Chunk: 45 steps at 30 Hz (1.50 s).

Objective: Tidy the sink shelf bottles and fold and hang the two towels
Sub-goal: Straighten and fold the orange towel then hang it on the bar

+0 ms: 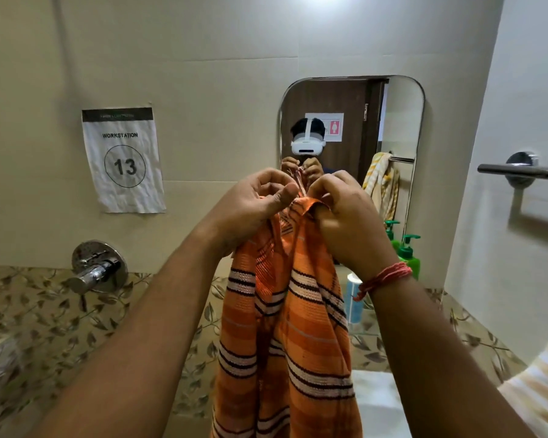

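Left hand [253, 203] and right hand [345, 216] each pinch the orange striped towel [285, 327] at its top edge; match corners evenly, let it hang straight before folding.

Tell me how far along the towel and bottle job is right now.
Done: unclear; the green pump bottle and a white bottle stand by the mirror. In hand: left hand and right hand pinch the orange striped towel at its top. Left: folding it; the towel bar looks bare.

Bathroom, mirror [351, 128], wall tap [97, 270], probably shared
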Motion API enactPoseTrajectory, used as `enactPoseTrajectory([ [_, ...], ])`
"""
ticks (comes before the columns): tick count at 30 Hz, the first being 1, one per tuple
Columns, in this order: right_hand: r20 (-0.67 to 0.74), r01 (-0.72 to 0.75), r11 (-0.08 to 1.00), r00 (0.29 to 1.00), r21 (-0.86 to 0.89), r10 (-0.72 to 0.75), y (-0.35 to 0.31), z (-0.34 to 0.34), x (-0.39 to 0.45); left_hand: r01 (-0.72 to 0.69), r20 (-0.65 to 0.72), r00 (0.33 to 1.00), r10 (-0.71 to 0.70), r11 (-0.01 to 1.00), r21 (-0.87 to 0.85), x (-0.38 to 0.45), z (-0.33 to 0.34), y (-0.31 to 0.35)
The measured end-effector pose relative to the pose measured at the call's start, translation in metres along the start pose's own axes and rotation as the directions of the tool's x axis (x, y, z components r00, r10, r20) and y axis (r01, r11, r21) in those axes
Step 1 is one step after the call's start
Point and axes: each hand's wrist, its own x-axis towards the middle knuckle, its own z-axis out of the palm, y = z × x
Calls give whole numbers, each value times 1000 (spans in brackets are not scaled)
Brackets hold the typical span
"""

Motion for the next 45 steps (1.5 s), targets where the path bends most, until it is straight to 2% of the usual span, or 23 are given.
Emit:
enactPoseTrajectory([
  [4,211,-308,920,942,241,260,-8,-6,8,-118,83,992,99,953,278,-2,6,6],
  [9,193,-246,968,953,45,233,-8,-10,17,-101,69,994,83,937,334,0,6,1],
  [14,345,-334,942,884,-4,315,-9,-9,19,-104,-104,982,157,914,393,4,16,-4],
  [16,408,-385,920,853,70,326,-4,-12,18,-65,-162,979,122,946,318,6,13,-7],
  [18,529,-491,851,780,186,334,6,-19,15,-26,-206,975,79,969,245,8,5,-11],
  [20,632,-613,739,697,279,340,20,-27,9,1,-272,960,65,972,235,10,-7,-16],
  [21,640,-651,686,686,327,346,26,-30,5,25,-330,943,45,978,206,13,-16,-19],
  [23,594,-672,610,711,419,376,41,-33,-4,95,-468,884,-7,982,165,19,-37,-29],
  [25,531,-663,581,740,472,413,51,-36,-9,185,-566,824,-19,953,238,20,-54,-37],
  [26,508,-650,589,754,481,416,53,-37,-10,198,-569,822,-9,942,272,19,-56,-39],
  [28,500,-603,658,782,451,373,47,-37,-7,123,-428,904,19,945,303,12,-44,-31],
  [30,498,-507,760,820,405,281,33,-31,0,-9,-149,988,50,965,263,5,-20,-14],
  [32,492,-418,826,846,378,203,21,-24,5,-20,109,994,4,989,145,4,-1,-3],
  [34,495,-395,831,852,390,173,16,-21,8,61,267,961,-74,997,56,4,5,-3],
  [37,515,-422,792,842,441,161,21,-26,5,117,271,954,-125,992,45,2,2,-14],
  [39,595,-522,710,783,472,181,29,-29,0,79,236,968,-88,996,48,1,-1,-19],
  [42,707,-651,604,680,461,193,48,-36,-11,13,134,991,-4,998,-68,1,-18,-27],
  [45,694,-659,600,683,454,226,66,-43,-19,2,-1,1000,-2,994,-105,2,-40,-35],
])
